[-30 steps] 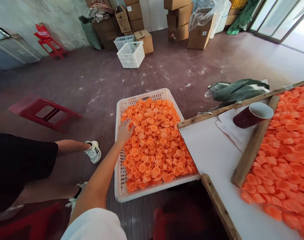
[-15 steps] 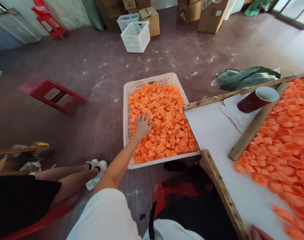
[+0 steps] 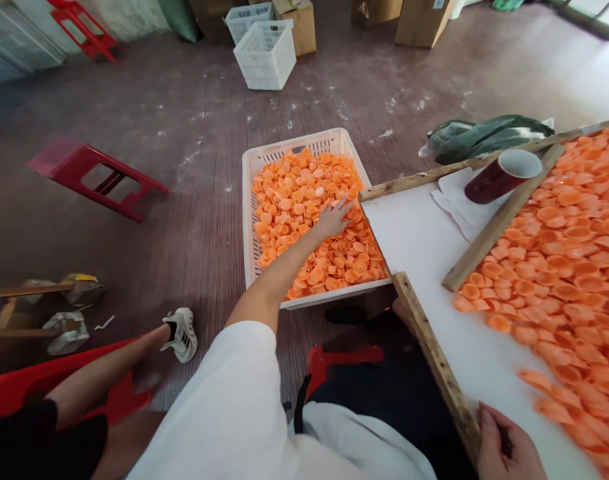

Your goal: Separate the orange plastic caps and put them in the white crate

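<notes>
A white plastic basket (image 3: 249,220) stands on the floor, filled with small orange plastic caps (image 3: 289,193). My left hand (image 3: 335,219) lies on the caps toward the basket's right side, palm down with fingers spread, holding nothing I can see. At the bottom right, my right hand (image 3: 509,445) is by the wooden rim (image 3: 437,363) of a white tabletop (image 3: 414,240). Its fingers are curled, the thumb against the index finger; whatever may be inside is hidden. More orange caps (image 3: 574,267) are heaped on the tabletop.
A dark red mug (image 3: 501,177) stands by a wooden strip (image 3: 504,217) on the table. Behind lies a green plastic bag (image 3: 484,140). A red stool (image 3: 99,177) and white crates (image 3: 267,57) are on the floor. A seated person's leg and shoe (image 3: 181,337) are at left.
My left hand has moved right across the caps. My right hand has come further into view. The view has tipped downward, and the neighbouring person's legs have shifted.
</notes>
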Tool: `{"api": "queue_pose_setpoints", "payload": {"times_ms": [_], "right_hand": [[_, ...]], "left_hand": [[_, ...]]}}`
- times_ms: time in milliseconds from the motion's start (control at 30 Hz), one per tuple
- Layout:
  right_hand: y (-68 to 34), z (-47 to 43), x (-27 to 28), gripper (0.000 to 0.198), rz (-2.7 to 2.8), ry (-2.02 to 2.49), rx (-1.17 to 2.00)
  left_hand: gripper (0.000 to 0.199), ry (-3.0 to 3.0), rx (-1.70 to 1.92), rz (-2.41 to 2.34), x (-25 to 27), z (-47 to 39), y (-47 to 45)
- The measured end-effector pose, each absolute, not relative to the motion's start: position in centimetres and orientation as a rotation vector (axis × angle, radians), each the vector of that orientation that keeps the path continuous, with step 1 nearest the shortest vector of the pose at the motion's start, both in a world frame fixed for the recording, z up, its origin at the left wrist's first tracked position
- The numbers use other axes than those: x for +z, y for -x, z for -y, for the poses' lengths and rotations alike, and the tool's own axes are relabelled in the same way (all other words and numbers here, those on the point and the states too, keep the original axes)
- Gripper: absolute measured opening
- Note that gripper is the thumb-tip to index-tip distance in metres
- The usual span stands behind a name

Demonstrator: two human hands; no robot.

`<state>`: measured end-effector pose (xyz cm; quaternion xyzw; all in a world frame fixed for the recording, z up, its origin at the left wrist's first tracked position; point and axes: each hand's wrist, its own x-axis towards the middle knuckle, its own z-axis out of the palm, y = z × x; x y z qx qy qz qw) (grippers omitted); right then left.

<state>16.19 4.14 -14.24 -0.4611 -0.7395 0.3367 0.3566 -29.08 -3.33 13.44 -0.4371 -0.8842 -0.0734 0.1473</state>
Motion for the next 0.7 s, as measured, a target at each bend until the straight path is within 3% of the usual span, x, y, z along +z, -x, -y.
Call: {"api": "queue_pose_setpoints", "payload": {"times_ms": [167, 333, 700], "right_hand": [[-15.2, -2.8, -12.9, 0.035, 1.809, 1.367, 0.892], [-15.1, -3.5, -13.6, 0.036, 1.856, 1.289, 0.939], [-14.2, -4.4, -15.9, 0.032, 1.825, 1.103, 0.906]], "left_hand": [[0.065, 1.417, -0.063, 2.408, 8.5, 11.9, 28.2], [0.047, 1.228, -0.016, 2.418, 3.7, 20.6, 25.2], [0.035, 0.942, -0.058, 2.450, 2.5, 28.0, 21.9]]}}
